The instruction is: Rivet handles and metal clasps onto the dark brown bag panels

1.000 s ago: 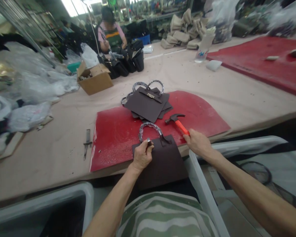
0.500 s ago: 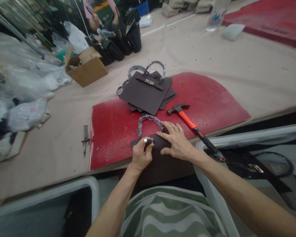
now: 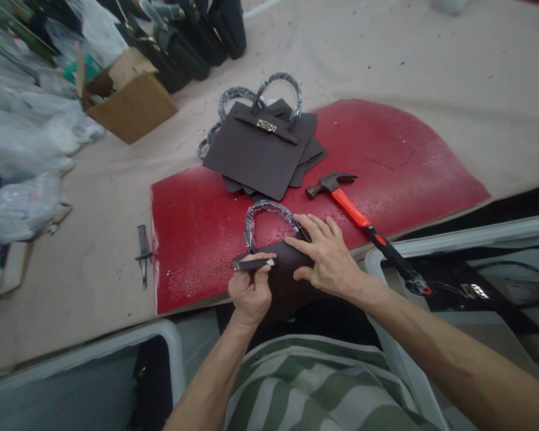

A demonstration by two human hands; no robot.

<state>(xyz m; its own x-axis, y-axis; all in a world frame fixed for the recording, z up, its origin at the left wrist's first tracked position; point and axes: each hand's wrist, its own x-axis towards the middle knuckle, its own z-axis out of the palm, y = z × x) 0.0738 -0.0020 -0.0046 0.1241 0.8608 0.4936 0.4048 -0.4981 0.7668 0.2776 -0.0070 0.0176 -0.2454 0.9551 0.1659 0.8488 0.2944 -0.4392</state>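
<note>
A dark brown handbag panel [image 3: 284,281] lies at the table's front edge. Its plastic-wrapped handle [image 3: 269,206] points away from me. Between thumb and fingers, my left hand [image 3: 250,296] grips a dark strip with a pale tip [image 3: 255,263] over the panel's left part; whether it joins the panel, I cannot tell. My right hand [image 3: 327,257] rests open on the panel's right side, its fingers spread beside the foot of the handle. A claw hammer [image 3: 353,209] with an orange and black grip lies to the right of that hand.
Beyond the panel, similar brown panels [image 3: 256,152] with wrapped handles are stacked on the red board [image 3: 386,143]. A small dark-handled tool [image 3: 143,254] lies left. Farther back are a cardboard box [image 3: 132,111] and black bags [image 3: 184,54]. Grey bins [image 3: 173,347] flank me below.
The view has tilted down and come closer. My left hand has turned, so the dark strip now lies sideways with its pale tip showing. My right hand stays on the panel.
</note>
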